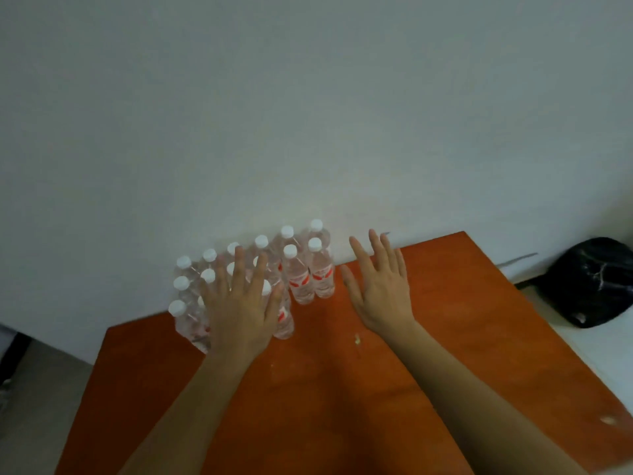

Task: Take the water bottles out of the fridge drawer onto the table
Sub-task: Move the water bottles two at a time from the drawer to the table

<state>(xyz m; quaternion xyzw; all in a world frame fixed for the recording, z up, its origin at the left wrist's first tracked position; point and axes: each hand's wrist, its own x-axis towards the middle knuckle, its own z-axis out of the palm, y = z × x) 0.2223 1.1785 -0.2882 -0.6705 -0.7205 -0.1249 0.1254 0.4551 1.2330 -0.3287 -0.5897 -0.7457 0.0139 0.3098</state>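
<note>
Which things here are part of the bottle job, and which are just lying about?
Job:
water bottles, standing grouped at the far left of the table
orange table
left hand, open above the bottles
right hand, open, empty

Lying about:
black bag, right of the table

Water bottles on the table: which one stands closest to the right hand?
The front bottle of the rightmost pair, red label facing the camera. It ends the cluster on the side toward the open right hand; all others stand further left.

Single head-worn view, looking forward and down — close over the table (342, 389), wall behind
</note>
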